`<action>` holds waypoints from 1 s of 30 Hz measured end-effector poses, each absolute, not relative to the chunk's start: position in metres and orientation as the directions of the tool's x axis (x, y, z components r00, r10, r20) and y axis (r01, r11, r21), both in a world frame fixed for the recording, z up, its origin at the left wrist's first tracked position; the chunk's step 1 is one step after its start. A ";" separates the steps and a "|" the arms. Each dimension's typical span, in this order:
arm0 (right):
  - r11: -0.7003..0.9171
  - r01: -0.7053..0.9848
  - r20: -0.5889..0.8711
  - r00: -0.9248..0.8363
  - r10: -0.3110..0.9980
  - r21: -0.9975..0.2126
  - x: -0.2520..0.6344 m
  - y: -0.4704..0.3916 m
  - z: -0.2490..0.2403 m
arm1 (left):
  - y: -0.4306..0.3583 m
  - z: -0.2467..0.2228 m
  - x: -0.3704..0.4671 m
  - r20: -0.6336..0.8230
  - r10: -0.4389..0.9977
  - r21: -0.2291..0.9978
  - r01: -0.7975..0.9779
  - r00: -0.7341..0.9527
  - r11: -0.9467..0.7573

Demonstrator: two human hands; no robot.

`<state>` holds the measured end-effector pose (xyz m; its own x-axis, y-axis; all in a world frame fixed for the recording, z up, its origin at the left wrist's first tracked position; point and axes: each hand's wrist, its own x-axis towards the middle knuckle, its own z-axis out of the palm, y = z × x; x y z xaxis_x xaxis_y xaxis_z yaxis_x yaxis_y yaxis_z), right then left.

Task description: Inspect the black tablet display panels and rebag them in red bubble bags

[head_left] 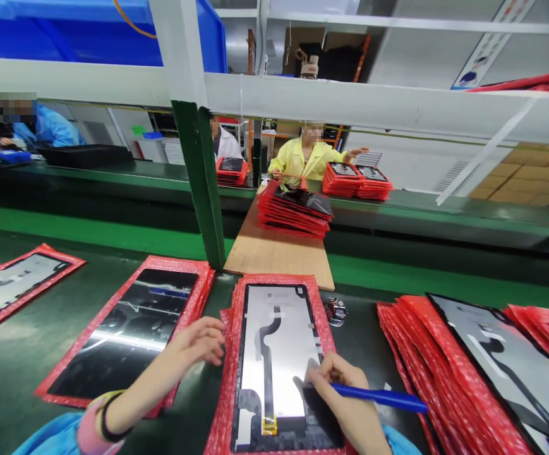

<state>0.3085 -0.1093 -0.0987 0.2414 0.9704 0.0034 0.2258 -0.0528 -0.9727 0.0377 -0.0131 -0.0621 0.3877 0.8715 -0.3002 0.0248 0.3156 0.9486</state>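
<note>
Hands [345, 385], pen [379, 397] at panel [295, 354]; print [280, 296] illegible

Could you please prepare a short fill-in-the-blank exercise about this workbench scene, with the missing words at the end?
1. The right hand holds a slim tool whose colour is ____.
2. The panel under that hand lies on bubble wrap coloured ____.
3. The left hand, beside this panel, holds ____.
4. Beyond the wooden board, a co-worker wears a jacket coloured ____.

Missing words: blue; red; nothing; yellow.
</note>
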 end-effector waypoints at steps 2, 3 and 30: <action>-0.056 0.108 -0.027 0.250 0.968 -0.993 0.310 -0.106 -0.102 | -0.018 -0.063 0.052 -0.379 0.812 0.890 -0.066 0.444 0.451; -0.057 0.066 -0.038 0.251 0.967 -0.996 0.311 -0.105 -0.104 | -0.019 -0.063 0.056 -0.406 0.793 0.863 -0.093 0.455 0.496; 0.075 -0.093 0.031 0.401 0.915 -0.993 0.352 -0.075 -0.050 | 0.017 0.003 0.143 0.099 0.928 0.962 -0.274 0.359 0.004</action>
<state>0.3520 -0.0754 -0.0498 0.4015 0.9153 0.0312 -0.0934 0.0748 -0.9928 0.1434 0.0168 0.0027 0.3595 0.9279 0.0989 -0.2739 0.0035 0.9618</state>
